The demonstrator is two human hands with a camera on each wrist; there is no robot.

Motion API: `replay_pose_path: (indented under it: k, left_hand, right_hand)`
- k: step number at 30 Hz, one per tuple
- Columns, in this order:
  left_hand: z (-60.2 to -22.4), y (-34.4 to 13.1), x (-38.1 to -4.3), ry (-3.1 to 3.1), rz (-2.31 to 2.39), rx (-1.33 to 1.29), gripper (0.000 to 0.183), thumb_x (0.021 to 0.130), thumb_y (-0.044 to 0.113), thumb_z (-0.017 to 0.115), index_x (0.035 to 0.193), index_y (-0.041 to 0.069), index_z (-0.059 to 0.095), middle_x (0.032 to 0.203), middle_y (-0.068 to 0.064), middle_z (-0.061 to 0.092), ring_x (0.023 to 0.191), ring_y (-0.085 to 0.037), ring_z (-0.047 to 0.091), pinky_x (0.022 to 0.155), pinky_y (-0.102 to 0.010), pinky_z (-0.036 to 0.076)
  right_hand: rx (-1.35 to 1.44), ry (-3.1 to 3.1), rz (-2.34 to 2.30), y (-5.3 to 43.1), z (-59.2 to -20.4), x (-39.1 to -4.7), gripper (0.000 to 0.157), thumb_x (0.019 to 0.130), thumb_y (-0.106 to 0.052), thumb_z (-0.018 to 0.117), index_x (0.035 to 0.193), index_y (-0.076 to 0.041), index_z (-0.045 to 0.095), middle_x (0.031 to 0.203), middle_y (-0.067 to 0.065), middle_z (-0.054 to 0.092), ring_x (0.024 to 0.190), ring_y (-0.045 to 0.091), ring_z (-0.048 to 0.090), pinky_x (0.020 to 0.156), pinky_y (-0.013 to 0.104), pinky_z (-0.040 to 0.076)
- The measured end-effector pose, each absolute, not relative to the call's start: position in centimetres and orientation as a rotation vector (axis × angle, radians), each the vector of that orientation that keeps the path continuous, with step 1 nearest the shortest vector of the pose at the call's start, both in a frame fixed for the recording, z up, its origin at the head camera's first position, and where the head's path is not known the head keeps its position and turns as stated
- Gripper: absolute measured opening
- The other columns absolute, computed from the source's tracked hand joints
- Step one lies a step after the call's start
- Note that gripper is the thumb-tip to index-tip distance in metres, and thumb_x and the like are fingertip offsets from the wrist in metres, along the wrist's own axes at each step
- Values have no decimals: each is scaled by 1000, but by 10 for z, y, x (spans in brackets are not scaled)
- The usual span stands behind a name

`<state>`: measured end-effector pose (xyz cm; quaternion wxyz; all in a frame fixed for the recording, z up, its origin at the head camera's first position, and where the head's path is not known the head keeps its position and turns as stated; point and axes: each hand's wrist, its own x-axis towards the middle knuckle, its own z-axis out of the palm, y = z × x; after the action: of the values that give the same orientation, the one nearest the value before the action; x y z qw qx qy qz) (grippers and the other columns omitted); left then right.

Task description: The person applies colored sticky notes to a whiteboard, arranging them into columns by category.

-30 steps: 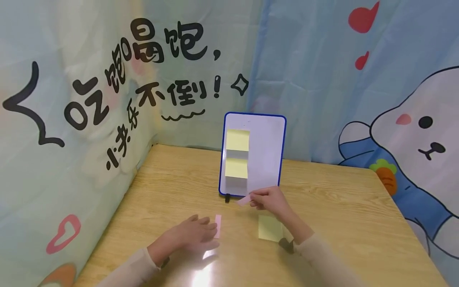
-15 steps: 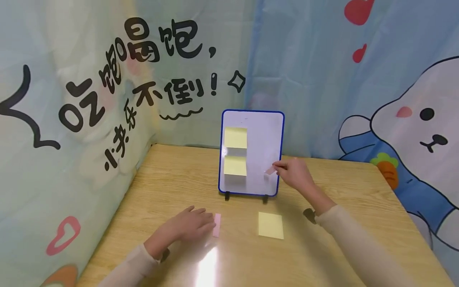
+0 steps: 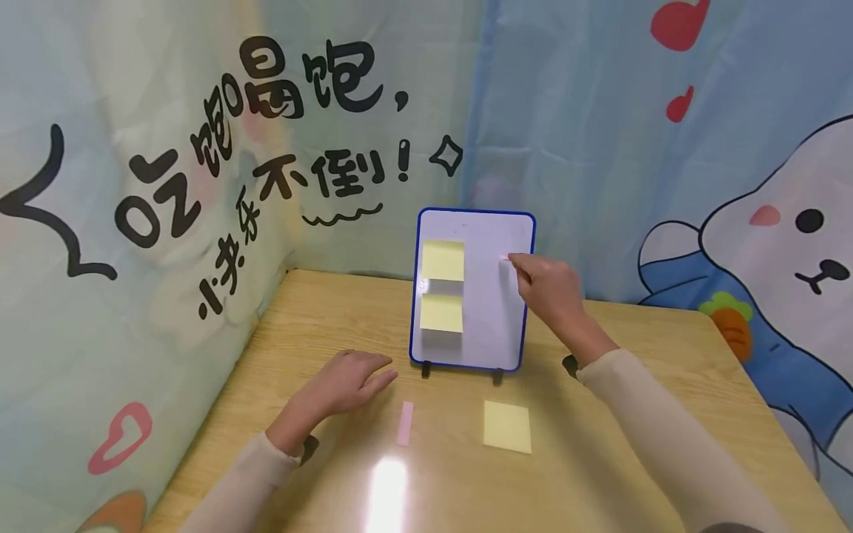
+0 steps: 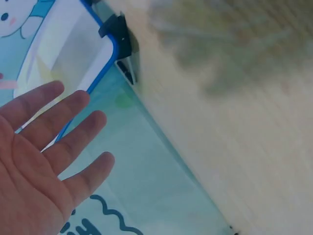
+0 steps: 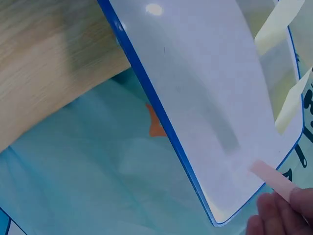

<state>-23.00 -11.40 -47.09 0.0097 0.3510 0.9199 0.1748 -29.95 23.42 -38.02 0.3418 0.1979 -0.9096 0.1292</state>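
Observation:
A small whiteboard [image 3: 489, 318] with a blue frame stands upright on the table, two yellow sticky notes [image 3: 443, 260] stuck down its left half. My right hand [image 3: 549, 289] is at the board's right side, pinching a pink paper strip [image 5: 274, 178] between thumb and fingers; in the right wrist view the strip's free end points toward the white surface, and contact cannot be told. My left hand [image 3: 343, 381] hovers over the table with fingers spread, holding nothing; its palm and fingers [image 4: 73, 142] show in the left wrist view. Just right of it lies another pink strip [image 3: 405, 423].
A yellow sticky note [image 3: 507, 427] lies flat in front of the board. Black feet [image 3: 426, 369] support the board on the wooden table [image 3: 320, 318]. Printed curtains [image 3: 566, 170] hang behind and along the left.
My right hand has carried its pink strip from below the board up to the right half of it. The left hand has lifted off from beside the other strip and moved slightly forward.

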Motion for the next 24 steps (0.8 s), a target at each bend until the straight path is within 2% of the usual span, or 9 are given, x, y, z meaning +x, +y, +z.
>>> replay_pose_path:
  k: [3,7,12,14,17,21,24]
  left_hand:
    - [-470,-114,-233,2894,562,1105,47,105,38,43,130,4,63,128,-10,67,120,-28,63,103,-48,48]
    - [-473,-114,-235,2893,548,1117,46,105,38,42,128,4,64,126,-9,69,118,-27,65,102,-46,49]
    - [-475,-113,-236,2882,553,1103,47,105,40,44,128,4,64,126,-10,69,118,-27,65,103,-48,48]
    - [-476,-113,-237,2888,549,1103,48,104,40,45,128,4,64,126,-10,69,118,-27,65,103,-49,48]
    - [-474,-111,-238,2910,532,1118,48,104,41,45,128,5,65,126,-9,69,117,-25,65,103,-50,47]
    - [-470,-105,-244,2961,517,1182,45,104,40,46,125,7,67,123,-8,71,115,-24,66,100,-50,49]
    - [-462,-97,-251,2997,522,1242,41,103,38,48,122,8,69,120,-6,72,113,-23,67,100,-51,49]
  right_hand:
    - [517,-2296,294,231,-382,-307,18,92,-3,64,106,-2,76,91,19,76,58,32,67,41,37,44]
    - [523,-2190,239,228,-388,-317,17,93,-5,64,104,-3,77,89,17,76,57,33,66,39,36,42]
    - [545,-2123,177,226,-399,-324,16,94,-7,64,103,-4,77,61,16,65,41,26,48,38,28,26]
    - [553,-2132,163,226,-404,-325,17,94,-7,64,105,-4,77,57,15,61,39,23,43,39,27,23]
    - [555,-2152,167,225,-411,-323,17,94,-6,64,104,-5,77,64,15,68,42,26,50,37,29,29]
    - [545,-2206,182,223,-419,-320,16,93,-6,65,103,-6,77,81,16,75,55,31,64,39,34,42]
    - [532,-2252,186,222,-422,-318,17,92,-6,66,104,-7,77,89,14,76,61,31,68,41,36,45]
